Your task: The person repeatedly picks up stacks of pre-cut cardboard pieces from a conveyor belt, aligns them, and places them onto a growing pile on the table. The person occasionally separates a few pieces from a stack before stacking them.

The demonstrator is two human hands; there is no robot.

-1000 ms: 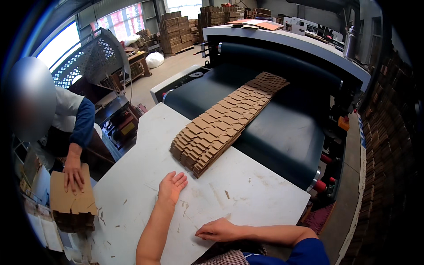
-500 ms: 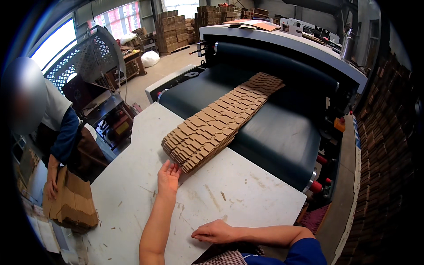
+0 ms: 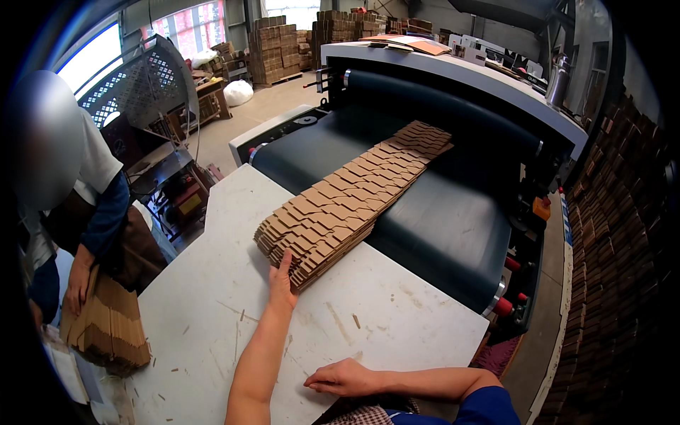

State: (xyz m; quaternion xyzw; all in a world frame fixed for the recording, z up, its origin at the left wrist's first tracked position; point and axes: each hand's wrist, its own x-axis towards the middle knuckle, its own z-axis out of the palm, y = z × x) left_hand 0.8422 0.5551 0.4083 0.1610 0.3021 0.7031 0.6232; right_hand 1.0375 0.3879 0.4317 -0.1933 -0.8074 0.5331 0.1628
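Observation:
A long row of overlapping brown cardboard blanks (image 3: 347, 191) slants from the white table (image 3: 411, 304) onto the dark conveyor belt (image 3: 453, 219). My left hand (image 3: 282, 283) grips its near end, the thumb up against the blanks and the other fingers mostly hidden. Near the table's front edge lies my right hand (image 3: 343, 377), empty, its fingers loosely stretched toward the left. Past the belt, a dark roller (image 3: 439, 106) spans the machine.
On the left a co-worker (image 3: 106, 205) has a hand on a bundle of folded cardboard (image 3: 110, 322) at the table edge. Cardboard scraps dot the tabletop. Tall stacks of cardboard (image 3: 616, 283) line the right side. An orange switch box (image 3: 541, 207) sits on the machine's right side.
My left hand has moved slightly right and onto the near end of the cardboard row, its thumb now raised against it. The co-worker has leaned in, and their bundle has shifted slightly left.

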